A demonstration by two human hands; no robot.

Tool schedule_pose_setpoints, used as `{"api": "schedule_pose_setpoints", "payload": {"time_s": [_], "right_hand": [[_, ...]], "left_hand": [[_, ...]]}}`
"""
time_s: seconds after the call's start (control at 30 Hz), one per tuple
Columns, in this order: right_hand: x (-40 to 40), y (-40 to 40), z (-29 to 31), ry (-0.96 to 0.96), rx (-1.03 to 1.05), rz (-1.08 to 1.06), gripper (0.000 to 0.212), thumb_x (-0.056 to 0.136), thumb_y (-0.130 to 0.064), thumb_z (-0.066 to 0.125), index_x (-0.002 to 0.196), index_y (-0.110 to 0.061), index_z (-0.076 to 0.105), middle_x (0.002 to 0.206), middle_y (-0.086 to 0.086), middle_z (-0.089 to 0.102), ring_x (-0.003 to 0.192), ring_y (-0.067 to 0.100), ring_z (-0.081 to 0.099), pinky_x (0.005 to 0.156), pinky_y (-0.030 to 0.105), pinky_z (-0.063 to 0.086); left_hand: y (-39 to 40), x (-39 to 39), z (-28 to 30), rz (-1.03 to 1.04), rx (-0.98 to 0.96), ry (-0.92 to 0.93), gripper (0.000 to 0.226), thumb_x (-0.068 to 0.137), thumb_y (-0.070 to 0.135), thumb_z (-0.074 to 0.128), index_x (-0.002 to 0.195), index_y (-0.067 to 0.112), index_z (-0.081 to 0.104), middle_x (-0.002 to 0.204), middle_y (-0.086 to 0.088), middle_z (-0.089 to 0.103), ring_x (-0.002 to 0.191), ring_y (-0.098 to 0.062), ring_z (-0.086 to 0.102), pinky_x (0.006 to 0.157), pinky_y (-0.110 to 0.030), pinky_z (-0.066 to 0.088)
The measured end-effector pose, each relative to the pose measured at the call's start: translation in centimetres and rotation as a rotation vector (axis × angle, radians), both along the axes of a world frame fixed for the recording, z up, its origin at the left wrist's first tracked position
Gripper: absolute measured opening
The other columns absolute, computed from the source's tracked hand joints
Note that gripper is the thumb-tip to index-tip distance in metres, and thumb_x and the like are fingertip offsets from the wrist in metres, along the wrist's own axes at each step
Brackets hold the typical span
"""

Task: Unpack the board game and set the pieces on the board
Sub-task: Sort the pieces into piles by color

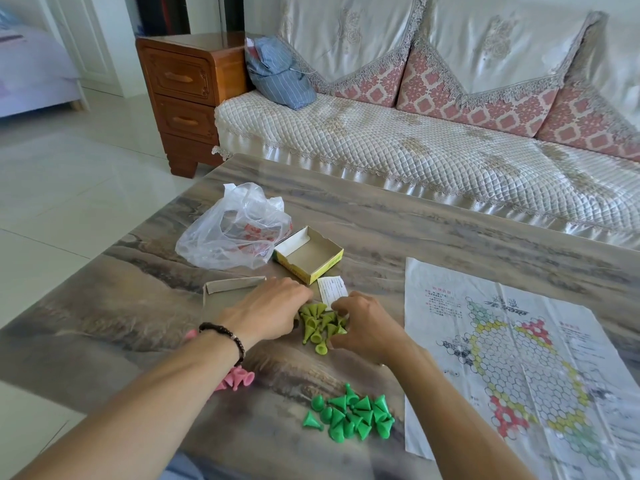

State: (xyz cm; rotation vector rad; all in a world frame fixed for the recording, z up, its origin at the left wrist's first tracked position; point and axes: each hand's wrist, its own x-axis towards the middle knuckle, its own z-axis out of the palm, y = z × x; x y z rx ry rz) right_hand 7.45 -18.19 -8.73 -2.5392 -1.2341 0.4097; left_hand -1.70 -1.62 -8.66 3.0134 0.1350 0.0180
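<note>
The unpacking looks largely done. A small yellow-sided cardboard box tray stands open and apparently empty at the far centre of the grey marbled glossy table, with its flattened grey cardboard lid to the left and a small white printed paper slip just in front of it. A crumpled clear plastic bag lies to the far left of the box. The creased white paper board printed with a hexagonal star grid is spread flat on the right, and no piece stands on it; the whole placing step is judged to be left.

The pieces are sorted by colour into heaps to the left of the board. A heap of olive-green plastic cone pieces lies at the centre, a heap of bright green plastic cone pieces nearer, and a few pink plastic cone pieces at the near left, partly hidden by the forearm.

The left hand is laid palm down at the left edge of the olive heap, and the right hand is curled against its right edge. Both appear cupped around the heap as though gathering it; whether any piece is pinched cannot be told, since the fingertips are hidden.

The cones lie tumbled on their sides, tips pointing every way. The board's long axis runs from far-left to near-right, its printed heading at the far end.
</note>
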Motion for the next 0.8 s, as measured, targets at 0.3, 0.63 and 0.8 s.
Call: {"api": "schedule_pose_setpoints", "payload": {"time_s": [0.3,0.63,0.8], "right_hand": [[-1.5,-1.1,1.0,-0.032,0.14,-0.023,0.063,0.074,-0.045,0.07,0.129,-0.018,0.055,0.117,0.0,0.057,0.1,0.015,0.057,0.085,0.03,0.049],[-9.7,1.9,0.9,-0.015,0.214,0.086,0.044,0.077,-0.04,0.063,0.116,-0.019,0.062,0.105,0.001,0.059,0.097,0.017,0.056,0.08,0.029,0.046],[-13.3,3.7,-1.4,-0.064,0.19,0.16,0.06,0.075,-0.05,0.063,0.128,-0.024,0.051,0.119,-0.002,0.052,0.112,0.019,0.046,0.091,0.033,0.043]], "left_hand": [[0.3,-2.6,0.8,-0.006,-0.134,-0.17,0.049,0.086,0.026,0.068,0.133,0.023,0.054,0.12,0.004,0.063,0.111,-0.014,0.057,0.114,-0.041,0.022],[3.8,-15.0,-1.4,0.251,-0.4,-0.416,0.042,0.079,0.043,0.052,0.114,0.023,0.06,0.114,0.015,0.053,0.1,-0.005,0.054,0.082,-0.033,0.05],[4.6,-18.1,-3.0,0.23,-0.486,-0.295,0.046,0.068,0.035,0.063,0.111,0.034,0.048,0.109,0.017,0.048,0.101,-0.005,0.051,0.085,-0.033,0.049]]}}
